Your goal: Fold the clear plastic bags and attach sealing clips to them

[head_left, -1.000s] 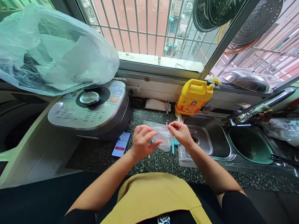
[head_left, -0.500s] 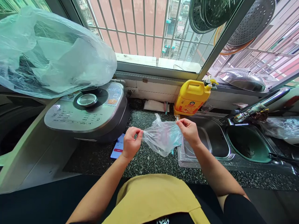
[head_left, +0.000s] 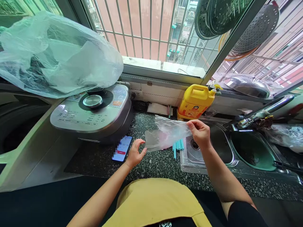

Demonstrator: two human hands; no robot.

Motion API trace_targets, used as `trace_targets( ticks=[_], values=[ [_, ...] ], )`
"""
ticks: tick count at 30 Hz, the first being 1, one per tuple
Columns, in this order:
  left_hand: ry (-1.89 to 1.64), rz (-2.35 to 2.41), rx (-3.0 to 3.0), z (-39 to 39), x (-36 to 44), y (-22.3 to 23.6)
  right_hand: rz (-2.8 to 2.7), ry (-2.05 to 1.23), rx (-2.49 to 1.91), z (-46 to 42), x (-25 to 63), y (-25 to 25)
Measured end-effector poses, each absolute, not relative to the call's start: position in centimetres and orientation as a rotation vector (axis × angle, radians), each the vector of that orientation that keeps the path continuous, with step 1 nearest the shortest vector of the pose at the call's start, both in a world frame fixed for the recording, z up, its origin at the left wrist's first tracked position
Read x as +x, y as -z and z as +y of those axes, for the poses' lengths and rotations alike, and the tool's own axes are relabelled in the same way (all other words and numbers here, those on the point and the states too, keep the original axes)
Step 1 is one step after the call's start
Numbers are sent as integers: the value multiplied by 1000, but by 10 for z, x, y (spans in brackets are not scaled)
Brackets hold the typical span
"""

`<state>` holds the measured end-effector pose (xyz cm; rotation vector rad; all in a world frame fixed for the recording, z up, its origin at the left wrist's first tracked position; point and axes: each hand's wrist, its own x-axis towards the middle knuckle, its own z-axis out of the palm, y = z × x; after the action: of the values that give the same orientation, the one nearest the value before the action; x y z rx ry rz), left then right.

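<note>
A clear plastic bag stretches sideways above the speckled counter. My right hand pinches its right end between thumb and fingers, beside the sink edge. At the bag's left end is my left hand, its thumb and fingers parted around the bag's corner; whether they touch it is hard to make out. Behind and below the bag lie several light-blue sticks, partly covered by it. Something pink shows dimly through the plastic.
To the left stand a rice cooker and a lit phone. A big plastic-wrapped bundle rests above the cooker. A yellow jug stands behind the steel sink, with a green basin and faucet further right.
My left hand's fingers have spread and moved slightly down. The bag's left end, bunched before, now hangs flatter and wider. My right hand has shifted right, and the blue sticks show more.
</note>
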<state>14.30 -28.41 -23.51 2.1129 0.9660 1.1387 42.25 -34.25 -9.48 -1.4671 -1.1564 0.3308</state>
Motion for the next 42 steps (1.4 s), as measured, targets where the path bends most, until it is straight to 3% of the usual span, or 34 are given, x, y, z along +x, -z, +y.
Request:
trace_targets(
  ticks=[4,12,17,23,30,34,42],
  values=[
    [-1395,970,1828,-271,163,202,-1275,-448,-1446,-342,418,88],
    [-770,718,1374,-227,232,144,-1393,-575,-1481,-349,435,89],
    [-853,799,1701,-239,233,134,-1642,-355,-1639,-354,443,90],
    [-741,776,2086,-252,240,112,-1921,-266,-1409,-327,404,90],
    [-604,911,2167,-229,192,135,-1711,-289,-1378,-327,410,92],
    [-384,992,1863,-227,174,166,-1553,-205,-1476,-333,423,96],
    [-524,893,1722,-229,166,176,-1361,-49,-1523,-336,427,107]
  ],
)
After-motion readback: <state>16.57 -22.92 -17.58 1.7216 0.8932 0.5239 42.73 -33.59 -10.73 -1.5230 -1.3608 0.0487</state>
